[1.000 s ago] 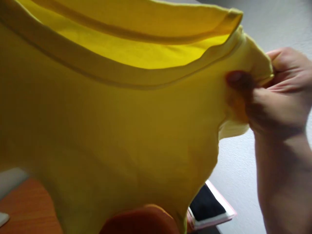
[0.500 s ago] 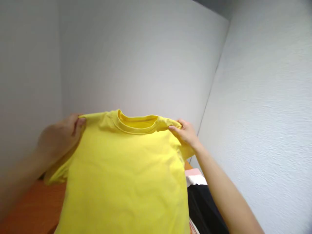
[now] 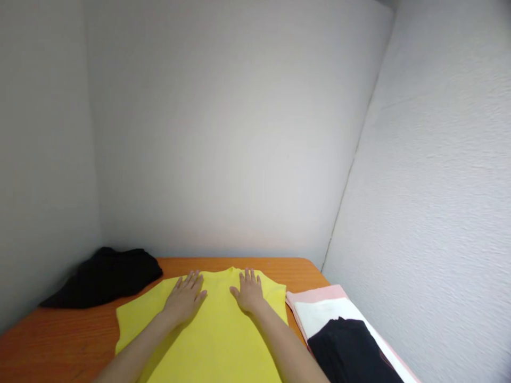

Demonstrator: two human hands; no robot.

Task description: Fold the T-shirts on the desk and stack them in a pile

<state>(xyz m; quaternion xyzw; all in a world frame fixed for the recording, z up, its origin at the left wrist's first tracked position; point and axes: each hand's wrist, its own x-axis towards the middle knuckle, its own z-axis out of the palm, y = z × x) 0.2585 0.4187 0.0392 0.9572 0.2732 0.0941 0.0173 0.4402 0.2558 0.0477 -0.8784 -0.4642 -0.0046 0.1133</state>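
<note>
A yellow T-shirt (image 3: 223,330) lies spread on the wooden table (image 3: 51,340), its neck end toward the back wall. Its lower part runs out of view at the bottom. My left hand (image 3: 186,298) rests on the shirt left of the middle, fingers stretched out and palm down. On the other side of the middle, my right hand (image 3: 249,291) also lies on the cloth with its fingers apart. Neither hand grips the fabric.
A crumpled black garment (image 3: 115,274) sits at the back left of the table. At the right lie folded clothes: a pink one (image 3: 319,293), a white one (image 3: 327,314) and a dark one (image 3: 351,351). Walls (image 3: 239,133) enclose the table's back and sides.
The yellow T-shirt was held up by its shoulders in both hands; now it lies on the table. Both hands have let go, come down and moved closer together on it.
</note>
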